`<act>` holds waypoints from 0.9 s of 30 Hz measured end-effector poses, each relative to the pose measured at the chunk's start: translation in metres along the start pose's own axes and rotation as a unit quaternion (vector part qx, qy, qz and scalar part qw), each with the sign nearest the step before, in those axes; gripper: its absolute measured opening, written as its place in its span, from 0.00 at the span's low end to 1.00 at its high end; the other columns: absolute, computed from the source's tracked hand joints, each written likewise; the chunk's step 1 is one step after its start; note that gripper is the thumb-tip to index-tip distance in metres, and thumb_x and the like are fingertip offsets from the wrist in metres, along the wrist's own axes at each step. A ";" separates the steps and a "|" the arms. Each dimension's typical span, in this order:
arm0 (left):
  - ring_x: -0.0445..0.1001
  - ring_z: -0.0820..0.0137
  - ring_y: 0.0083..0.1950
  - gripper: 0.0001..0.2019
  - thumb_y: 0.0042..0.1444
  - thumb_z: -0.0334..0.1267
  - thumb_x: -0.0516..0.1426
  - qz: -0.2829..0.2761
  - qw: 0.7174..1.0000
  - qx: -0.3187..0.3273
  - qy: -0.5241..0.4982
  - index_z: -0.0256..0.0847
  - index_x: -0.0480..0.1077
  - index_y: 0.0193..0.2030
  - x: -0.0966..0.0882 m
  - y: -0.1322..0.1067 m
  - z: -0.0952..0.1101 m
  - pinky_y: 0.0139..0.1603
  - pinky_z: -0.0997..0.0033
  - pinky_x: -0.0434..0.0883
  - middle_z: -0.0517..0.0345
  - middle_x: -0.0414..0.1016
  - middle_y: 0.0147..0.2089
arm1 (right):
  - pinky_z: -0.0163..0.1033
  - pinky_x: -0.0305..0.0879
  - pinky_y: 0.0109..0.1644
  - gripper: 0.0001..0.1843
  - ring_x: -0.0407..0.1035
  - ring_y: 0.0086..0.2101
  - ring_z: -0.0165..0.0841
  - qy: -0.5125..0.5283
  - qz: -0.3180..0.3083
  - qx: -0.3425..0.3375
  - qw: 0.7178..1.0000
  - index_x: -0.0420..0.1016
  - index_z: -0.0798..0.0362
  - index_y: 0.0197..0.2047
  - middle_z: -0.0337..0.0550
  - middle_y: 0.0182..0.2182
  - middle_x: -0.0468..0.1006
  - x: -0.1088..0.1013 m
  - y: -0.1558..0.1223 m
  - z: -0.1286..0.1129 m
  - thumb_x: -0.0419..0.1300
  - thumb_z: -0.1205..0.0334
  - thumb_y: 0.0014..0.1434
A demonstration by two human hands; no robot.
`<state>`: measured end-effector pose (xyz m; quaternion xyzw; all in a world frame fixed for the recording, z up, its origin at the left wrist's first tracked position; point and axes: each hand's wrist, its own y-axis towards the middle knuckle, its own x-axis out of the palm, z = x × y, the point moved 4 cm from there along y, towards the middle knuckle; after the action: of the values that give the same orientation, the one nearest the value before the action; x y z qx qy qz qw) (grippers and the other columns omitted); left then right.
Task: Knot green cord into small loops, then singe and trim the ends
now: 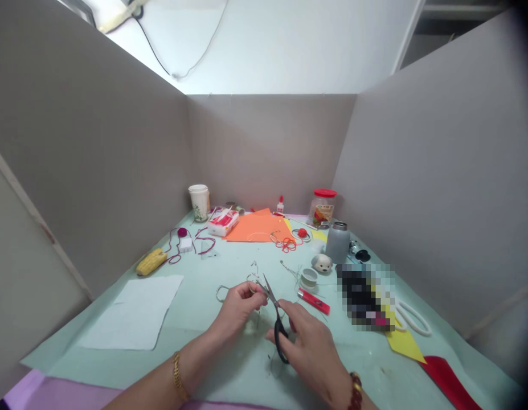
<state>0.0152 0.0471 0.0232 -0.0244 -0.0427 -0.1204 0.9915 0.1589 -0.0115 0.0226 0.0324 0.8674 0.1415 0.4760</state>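
My left hand (238,306) is closed in a pinch on a thin, dark-and-light cord (252,277), with a small loop of it showing above the fingertips. My right hand (310,340) grips black-handled scissors (279,331), thumb and fingers at the handles. The scissor blades are parted and point up and left, right beside my left fingertips. Whether they touch the cord I cannot tell. Left of my left hand lies a loop of similar cord (221,293). Just beyond my right hand are a red lighter (314,302) and a spool of thread (308,277).
A white cloth (133,313) and a corn cob (151,262) lie on the left. Orange sheets (250,226), a tissue pack (223,222), a cup (199,203) and a red-lidded jar (323,208) stand farther back. On the right are a grey bottle (338,244) and yellow paper (404,343).
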 end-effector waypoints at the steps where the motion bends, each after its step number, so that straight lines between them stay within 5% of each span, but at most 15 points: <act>1: 0.62 0.73 0.28 0.02 0.42 0.31 0.58 0.004 1.000 -0.004 0.002 0.38 0.67 0.24 0.000 0.000 0.000 0.33 0.74 0.60 0.61 0.69 0.25 | 0.38 0.64 0.37 0.20 0.70 0.31 0.36 -0.001 -0.001 0.000 1.000 0.70 0.49 0.50 0.41 0.35 0.76 0.000 -0.001 0.000 0.60 0.55 0.54; 14: 0.64 0.72 0.28 0.03 0.44 0.34 0.58 0.004 1.000 0.007 0.008 0.38 0.69 0.24 -0.003 0.002 -0.005 0.33 0.73 0.60 0.60 0.70 0.25 | 0.35 0.62 0.32 0.18 0.72 0.29 0.34 -0.049 -0.011 -0.012 0.999 0.72 0.51 0.49 0.41 0.34 0.79 0.000 -0.001 0.001 0.56 0.54 0.57; 27: 0.63 0.74 0.29 0.01 0.44 0.31 0.57 -0.009 1.000 0.014 -0.009 0.37 0.70 0.26 0.000 0.002 -0.007 0.34 0.75 0.60 0.62 0.68 0.25 | 0.39 0.62 0.42 0.18 0.70 0.39 0.39 -0.026 -0.009 0.020 0.999 0.71 0.50 0.47 0.43 0.38 0.74 -0.007 0.001 -0.006 0.59 0.57 0.53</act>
<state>0.0166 0.0485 0.0167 -0.0109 -0.0533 -0.1284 0.9902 0.1572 -0.0128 0.0318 0.0378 0.8574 0.1193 0.4992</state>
